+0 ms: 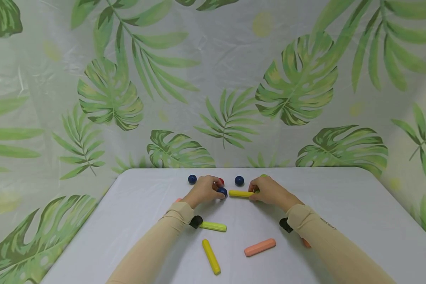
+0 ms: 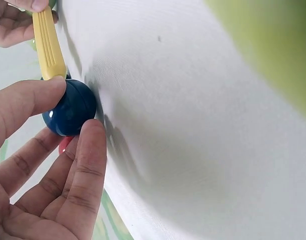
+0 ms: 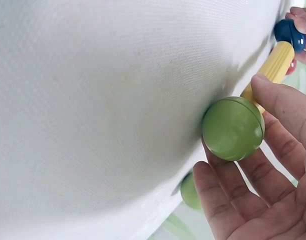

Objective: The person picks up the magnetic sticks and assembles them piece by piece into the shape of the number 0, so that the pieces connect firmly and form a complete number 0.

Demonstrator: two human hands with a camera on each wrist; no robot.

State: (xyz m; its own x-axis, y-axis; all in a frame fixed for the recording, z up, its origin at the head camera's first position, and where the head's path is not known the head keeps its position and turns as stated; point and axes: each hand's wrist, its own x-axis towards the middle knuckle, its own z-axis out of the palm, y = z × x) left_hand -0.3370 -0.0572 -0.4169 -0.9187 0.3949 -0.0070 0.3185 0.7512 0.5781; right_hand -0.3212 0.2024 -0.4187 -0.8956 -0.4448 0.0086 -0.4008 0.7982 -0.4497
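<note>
My left hand (image 1: 206, 190) pinches a dark blue ball (image 2: 73, 110) between thumb and fingertips, low over the white table. Opposite it, my right hand (image 1: 268, 192) grips a ridged yellow stick (image 1: 239, 193), thumb laid along it. One end of this stick points at the blue ball, right at its surface in the left wrist view. At the other end sits a green ball (image 3: 233, 129), close to the right fingers. Part of the stick is hidden behind the right thumb.
Behind the hands are two more blue balls (image 1: 239, 180) (image 1: 192, 179), a red ball (image 1: 221, 181) and another green ball (image 3: 191, 192). Nearer lie a yellow-green stick (image 1: 213, 226), a yellow stick (image 1: 211, 256) and an orange stick (image 1: 260, 247). Forearms partly cover other orange pieces (image 1: 306, 243).
</note>
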